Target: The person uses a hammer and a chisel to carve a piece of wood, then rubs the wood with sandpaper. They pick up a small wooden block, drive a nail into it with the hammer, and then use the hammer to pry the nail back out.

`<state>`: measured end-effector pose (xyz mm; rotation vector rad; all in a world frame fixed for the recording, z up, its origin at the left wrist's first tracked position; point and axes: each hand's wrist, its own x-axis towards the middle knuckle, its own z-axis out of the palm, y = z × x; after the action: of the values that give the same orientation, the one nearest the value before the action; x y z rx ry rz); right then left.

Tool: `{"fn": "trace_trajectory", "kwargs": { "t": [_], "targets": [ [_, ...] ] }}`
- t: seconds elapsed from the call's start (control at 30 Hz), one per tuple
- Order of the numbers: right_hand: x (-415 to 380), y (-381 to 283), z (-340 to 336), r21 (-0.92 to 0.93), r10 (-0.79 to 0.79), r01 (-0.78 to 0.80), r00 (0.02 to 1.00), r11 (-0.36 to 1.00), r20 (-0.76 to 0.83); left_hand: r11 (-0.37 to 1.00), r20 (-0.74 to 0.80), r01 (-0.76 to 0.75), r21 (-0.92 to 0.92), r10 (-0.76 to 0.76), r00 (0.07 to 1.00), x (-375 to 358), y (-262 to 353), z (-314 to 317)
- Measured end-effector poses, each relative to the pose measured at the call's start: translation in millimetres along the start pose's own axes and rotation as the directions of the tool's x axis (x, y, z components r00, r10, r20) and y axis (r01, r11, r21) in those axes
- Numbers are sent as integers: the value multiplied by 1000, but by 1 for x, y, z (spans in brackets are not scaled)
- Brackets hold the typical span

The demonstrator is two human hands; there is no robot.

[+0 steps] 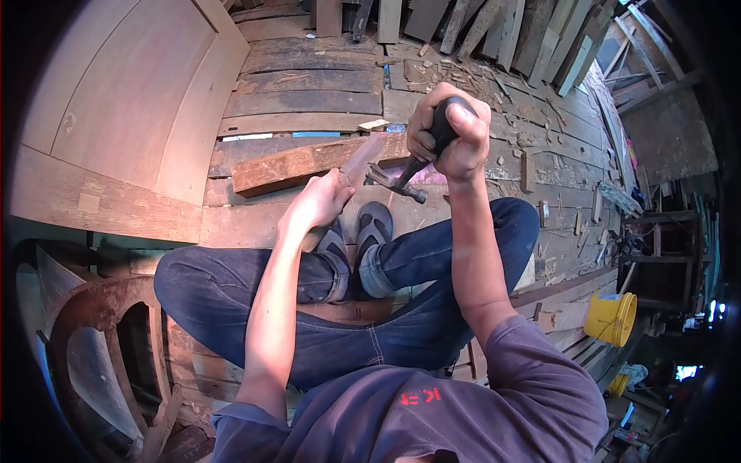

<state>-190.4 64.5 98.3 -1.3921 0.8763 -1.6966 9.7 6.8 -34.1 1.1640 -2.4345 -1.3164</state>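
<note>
one beam (289,168), squared and reddish brown, lies on the plank floor (270,103) just past the hands at 11 o'clock, with the strip crossing in front of it. further out at 10 stands a large panelled wooden piece (123,100), smooth-faced. at 8 is a curved wooden frame (100,297), dark and rough. at least eight boards (494,31) stand in a row from 12 to 1, with many thin chips (463,89) scattered below them. a yellow bucket (608,319) sits at 4, and a dark rack (660,251) at 3.

two grey-and-black shoes (374,224) stand between the bent knees, just below the hands, below cuffed blue jeans (208,289).

the left hand (318,201) has its fingers closed on the lower end of one strip (363,158), flat, pale and straight-edged, pointing to 1; i cannot tell its material. the right hand (455,131) is wrapped tight round the black grip of one hammer (411,171). its metal head, forked at one end, hangs toward 7 from that fist, the claw near the strip; i cannot tell whether they touch.
</note>
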Motion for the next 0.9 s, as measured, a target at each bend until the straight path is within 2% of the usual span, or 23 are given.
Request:
{"fn": "trace_trajectory", "kwargs": {
  "t": [0.1,0.33,0.53,0.67,0.8,0.9],
  "targets": [
    [1,1,1,-31,33,-33,999,999,11,997,20,5,74,-7,1000,-1,7,-4],
    [2,7,7,-93,55,-54,998,994,9,984,-51,33,175,-24,998,-5,10,-18],
    [-1,6,18,-92,-3,4,1000,996,7,992,-16,-10,127,12,1000,-2,11,10],
    [-2,12,11,-10,-5,5,1000,1000,-24,976,10,93,195,-97,995,-8,19,-10],
    [-2,13,19,-65,23,-21,999,998,30,985,43,111,129,-118,992,-9,11,-4],
    [-4,13,23,-110,44,-38,998,993,55,984,66,79,160,-91,994,-5,1,-2]
  ]
}}
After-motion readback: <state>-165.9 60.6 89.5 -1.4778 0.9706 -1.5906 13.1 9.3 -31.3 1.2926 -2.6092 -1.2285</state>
